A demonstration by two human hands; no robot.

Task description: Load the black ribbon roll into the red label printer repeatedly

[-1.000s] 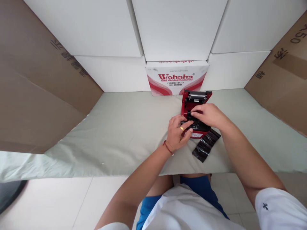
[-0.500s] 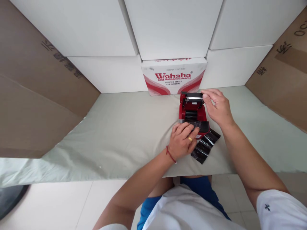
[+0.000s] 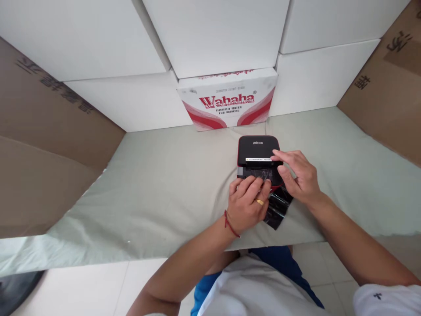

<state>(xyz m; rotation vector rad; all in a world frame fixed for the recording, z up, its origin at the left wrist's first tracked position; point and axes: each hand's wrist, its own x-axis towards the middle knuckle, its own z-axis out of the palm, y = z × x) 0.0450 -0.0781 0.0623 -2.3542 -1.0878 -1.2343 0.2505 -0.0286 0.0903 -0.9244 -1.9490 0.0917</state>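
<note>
A small black-and-red label printer [image 3: 256,149] sits on the cloth with its lid down; a pale label strip runs along the lid's front edge. My left hand [image 3: 248,202] is curled over the printer's front, fingertips pressing on clear film or tape there. What lies under the fingers is partly hidden. At the lid's right front corner, my right hand [image 3: 299,175] touches with its fingertips, thumb held apart and the fingers stretched out. A shiny black film strip [image 3: 279,206] lies creased on the cloth below the printer, partly behind my left hand.
A Wahaba-style white and red carton printed "Wahaha" [image 3: 230,101] stands behind the printer, against stacked white boxes [image 3: 217,35]. Brown cardboard walls flank the table at left [image 3: 49,153] and right [image 3: 388,87]. Pale green cloth [image 3: 158,188] covers the table to its front edge.
The printer's lid has swung down from raised to lowered, hiding the roller inside. My right hand has come down with it; my left hand stays at the front.
</note>
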